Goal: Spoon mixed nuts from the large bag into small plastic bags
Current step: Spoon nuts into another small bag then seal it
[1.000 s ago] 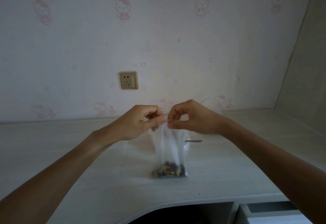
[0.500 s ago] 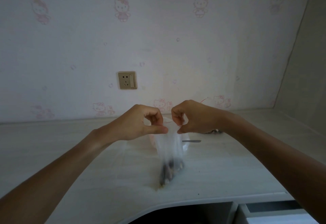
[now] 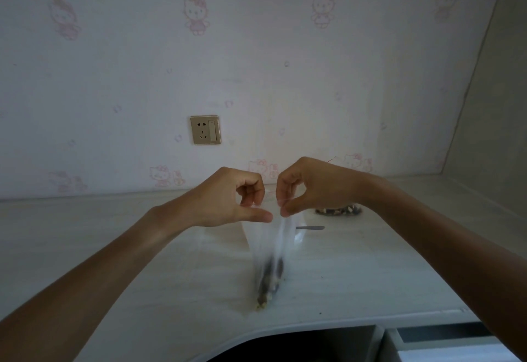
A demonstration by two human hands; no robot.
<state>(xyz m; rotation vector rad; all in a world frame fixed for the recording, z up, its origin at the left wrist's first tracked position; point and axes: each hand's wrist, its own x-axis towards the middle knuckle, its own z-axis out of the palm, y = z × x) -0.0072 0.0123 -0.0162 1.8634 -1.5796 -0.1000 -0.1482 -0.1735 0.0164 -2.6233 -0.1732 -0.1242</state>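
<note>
— Where does the view look from?
— One wide-angle head view, facing forward and slightly down over the desk (image 3: 370, 281) toward the wall (image 3: 256, 62).
— How near?
— Close: both forearms reach in from the bottom corners, meeting mid-frame.

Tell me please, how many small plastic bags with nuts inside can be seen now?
1. The small plastic bag hangs above the desk, pinched at its top by the left hand and the right hand, blurred. Nuts behind the right hand lie in unclear packaging; others may be hidden.
</note>
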